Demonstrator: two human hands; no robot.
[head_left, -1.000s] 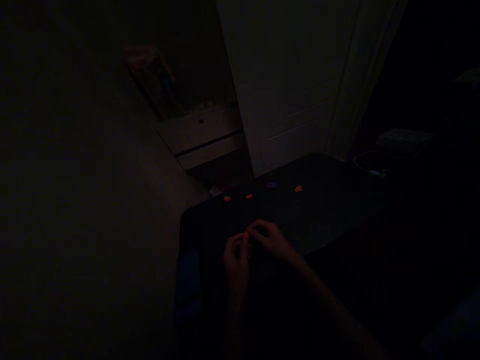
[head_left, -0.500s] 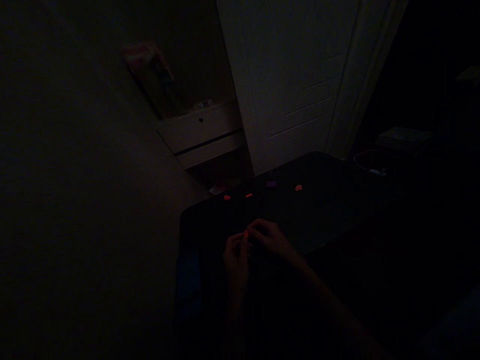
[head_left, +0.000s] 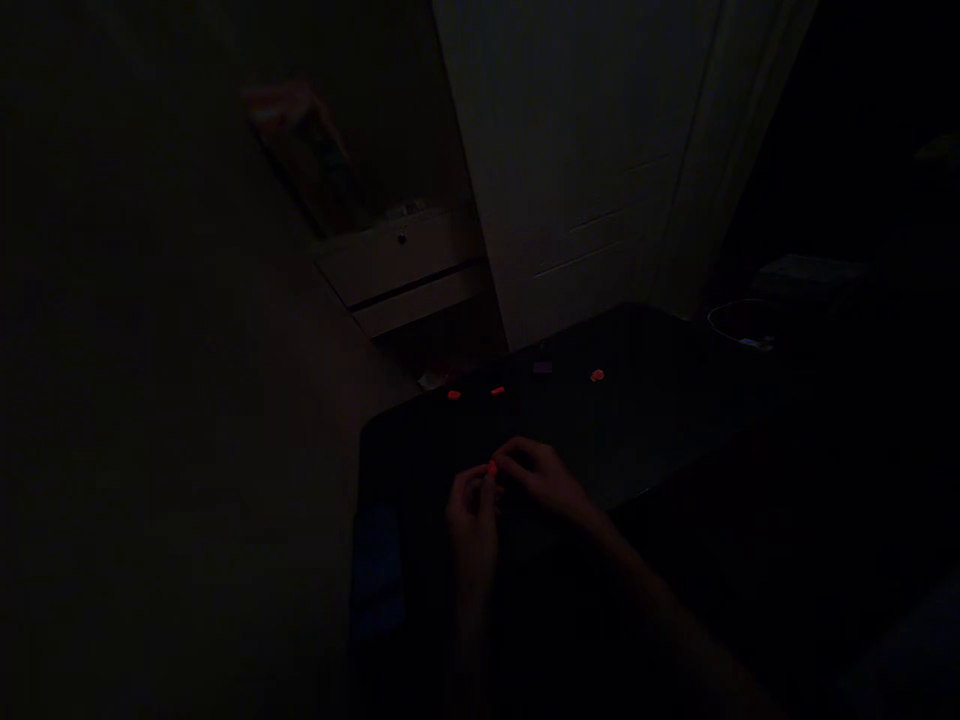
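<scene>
The scene is very dark. Over a dark table (head_left: 450, 440), my left hand (head_left: 472, 510) pinches a small orange-red piece (head_left: 492, 467) between thumb and fingertips. The fingertips of my right hand (head_left: 544, 475) are closed at the same piece from the right. Its kind is too small and dim to make out. Beyond my hands lie a red-orange lump (head_left: 454, 395), a short orange-red bar (head_left: 497, 391), a small purple block (head_left: 542, 369) and an orange ring-like cluster (head_left: 597, 376).
A blue flat object (head_left: 377, 570) lies at the table's left side. A white cable (head_left: 724, 308) curls at the far right. Behind the table stand a drawer unit (head_left: 409, 260) and a pale door (head_left: 577, 150); a wall (head_left: 225, 400) runs along the left.
The picture has grown slightly darker. Both hands and the piece between them stay in nearly the same place.
</scene>
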